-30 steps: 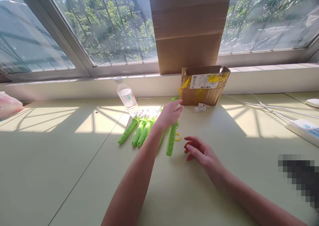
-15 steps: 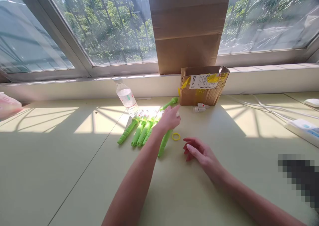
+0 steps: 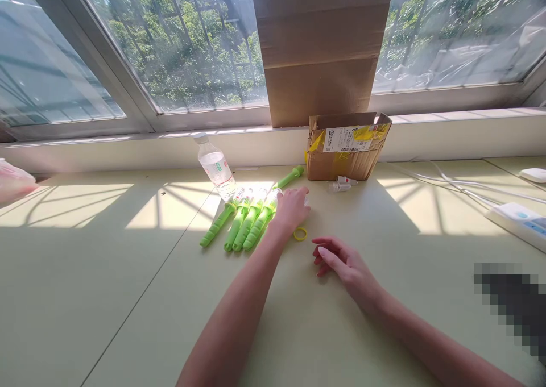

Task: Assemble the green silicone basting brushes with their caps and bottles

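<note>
My left hand (image 3: 292, 208) is over the right end of a row of green sticks (image 3: 239, 223) with clear tips. Its fingers curl downward, and a bit of something clear shows at the fingertips; what they grip is mostly hidden. Another green stick (image 3: 290, 177) lies behind the hand, pointing toward the cardboard box. Just below the left hand, a yellow ring (image 3: 300, 234) lies flat on the table. My right hand (image 3: 336, 260) rests on the tabletop right of the ring, fingers loosely bent, thumb apart, holding nothing.
A water bottle (image 3: 216, 168) stands behind the sticks. Small clear caps (image 3: 340, 186) lie before an open cardboard box (image 3: 343, 162). White cables (image 3: 458, 182) and a power strip (image 3: 518, 219) are at right. A pinkish plastic bag (image 3: 15, 179) sits far left.
My left hand has drawn slightly toward me, and its extended index finger has curled. The forearm swung right, covering the stick that showed below the hand. My right hand stays put.
</note>
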